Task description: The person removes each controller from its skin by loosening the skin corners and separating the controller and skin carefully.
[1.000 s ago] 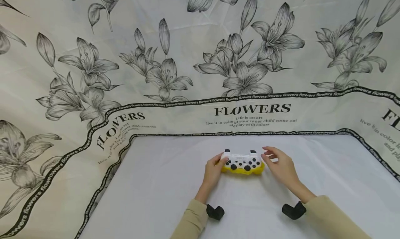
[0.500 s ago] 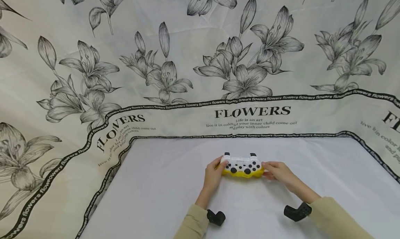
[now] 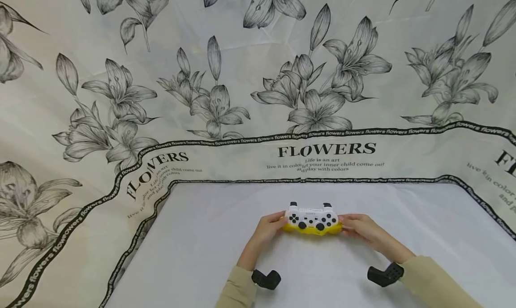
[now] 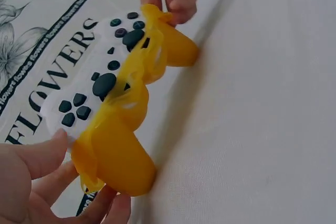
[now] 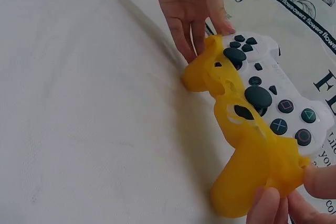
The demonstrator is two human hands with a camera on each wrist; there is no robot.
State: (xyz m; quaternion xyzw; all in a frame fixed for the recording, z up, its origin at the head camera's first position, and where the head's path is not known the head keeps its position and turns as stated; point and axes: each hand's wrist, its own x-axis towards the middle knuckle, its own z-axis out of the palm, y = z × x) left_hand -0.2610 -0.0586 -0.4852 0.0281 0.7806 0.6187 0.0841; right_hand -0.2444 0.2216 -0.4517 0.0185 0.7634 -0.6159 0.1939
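Observation:
A white game controller with black buttons and sticks is held just over the white cloth, its face upward. A yellow rubbery sleeve covers its two grips and lower edge, while the upper part is bare. At the controller's left end my left hand holds on, its thumb by the white edge and its fingers around the yellow sleeve. My right hand pinches the sleeve's right corner between thumb and fingers. In the right wrist view, the sleeve looks bunched around the sticks.
White cloth covers the work surface. Behind it rises a flower-printed fabric with a black lettered border. A black wrist camera hangs at the left wrist and another at the right wrist.
My right hand, at first apart from the controller, has come to its right edge and taken hold. My left thumb has shifted off the controller's face to its left edge. The head view has tilted slightly.

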